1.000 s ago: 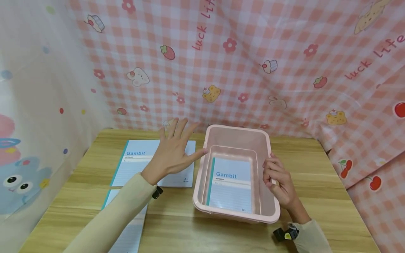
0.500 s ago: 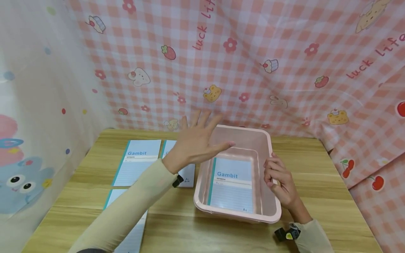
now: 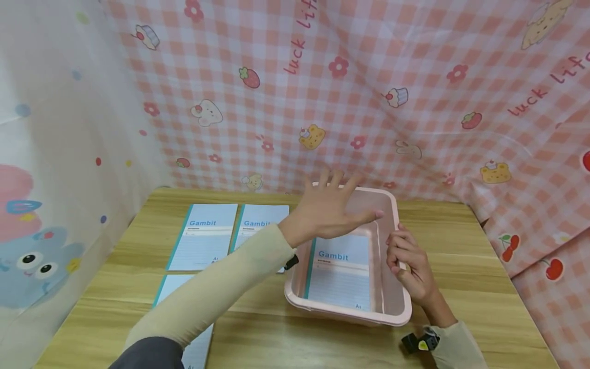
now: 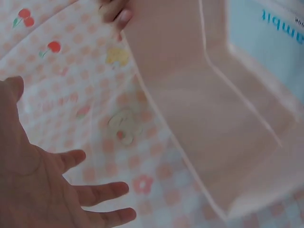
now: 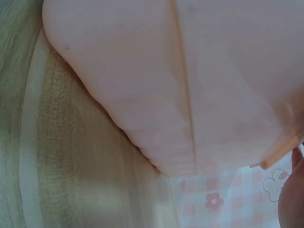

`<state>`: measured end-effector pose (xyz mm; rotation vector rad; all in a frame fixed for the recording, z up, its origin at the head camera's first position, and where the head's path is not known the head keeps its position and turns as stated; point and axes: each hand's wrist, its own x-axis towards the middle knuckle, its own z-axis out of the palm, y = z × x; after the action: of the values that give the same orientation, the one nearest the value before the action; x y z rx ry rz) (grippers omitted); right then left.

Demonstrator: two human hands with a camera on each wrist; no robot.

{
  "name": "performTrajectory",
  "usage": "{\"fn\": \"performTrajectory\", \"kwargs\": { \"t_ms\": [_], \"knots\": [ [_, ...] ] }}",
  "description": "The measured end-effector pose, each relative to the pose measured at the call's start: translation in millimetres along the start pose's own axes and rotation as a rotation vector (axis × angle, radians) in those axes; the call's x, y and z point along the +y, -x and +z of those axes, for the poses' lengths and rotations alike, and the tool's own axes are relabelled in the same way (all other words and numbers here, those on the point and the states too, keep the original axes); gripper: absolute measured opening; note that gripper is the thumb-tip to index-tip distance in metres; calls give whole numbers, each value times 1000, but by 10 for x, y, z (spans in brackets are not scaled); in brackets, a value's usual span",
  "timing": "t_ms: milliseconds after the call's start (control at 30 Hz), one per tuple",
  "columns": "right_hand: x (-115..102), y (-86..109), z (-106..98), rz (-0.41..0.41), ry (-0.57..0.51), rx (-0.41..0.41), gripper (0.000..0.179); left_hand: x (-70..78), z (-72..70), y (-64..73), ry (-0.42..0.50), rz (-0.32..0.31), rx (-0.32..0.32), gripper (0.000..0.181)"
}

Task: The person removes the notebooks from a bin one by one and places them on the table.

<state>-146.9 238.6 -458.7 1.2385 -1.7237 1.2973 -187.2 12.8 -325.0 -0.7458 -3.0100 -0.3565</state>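
A pink plastic bin (image 3: 348, 315) stands on the table with a blue Gambit notebook (image 3: 341, 277) lying flat inside it. My right hand (image 3: 410, 261) grips the bin's right rim, fingers curled over the edge. Over the bin's far left part hangs my left hand (image 3: 324, 207), fingers spread and straight, holding nothing. The left wrist view shows that left hand (image 4: 42, 175) apart from the bin wall (image 4: 199, 118). In the right wrist view the bin's outer side (image 5: 118, 71) fills most of the picture, and only a bit of the right hand (image 5: 292, 194) shows at the edge.
Left of the bin lie two more notebooks side by side, one (image 3: 203, 238) at the far left and one (image 3: 249, 223) partly behind the left arm. Another notebook (image 3: 199, 348) lies nearer, mostly covered by the sleeve. A checkered cloth (image 3: 276, 102) hangs behind the wooden table (image 3: 461, 266).
My left hand has moved rightward from above the notebooks to over the bin, its fingers still spread. The right hand has kept its grip on the rim. The bin stays in place.
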Motion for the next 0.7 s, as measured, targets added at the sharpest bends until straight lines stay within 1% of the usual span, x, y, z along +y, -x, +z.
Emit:
{"fn": "performTrajectory", "kwargs": {
  "t_ms": [100,233,333,433,500,567,667,700],
  "knots": [
    [-3,4,-13,1,6,-1,37,76,92,-60,-38,14,-22,93],
    [-9,11,-27,15,18,-3,27,136,197,-103,-60,16,-55,95],
    [-7,12,-22,27,28,-6,20,152,252,-121,-18,26,-80,97],
    [2,15,-8,36,34,-12,21,150,303,-145,59,33,-109,94],
    [7,18,1,41,35,-15,23,155,348,-169,99,15,-133,93],
    [10,24,5,47,33,-14,24,171,416,-197,101,-26,-155,92],
    [11,31,3,53,32,-14,23,208,529,-225,46,-90,-188,92],
    [12,31,1,52,31,-13,22,220,567,-227,14,-106,-192,91]
  ]
}}
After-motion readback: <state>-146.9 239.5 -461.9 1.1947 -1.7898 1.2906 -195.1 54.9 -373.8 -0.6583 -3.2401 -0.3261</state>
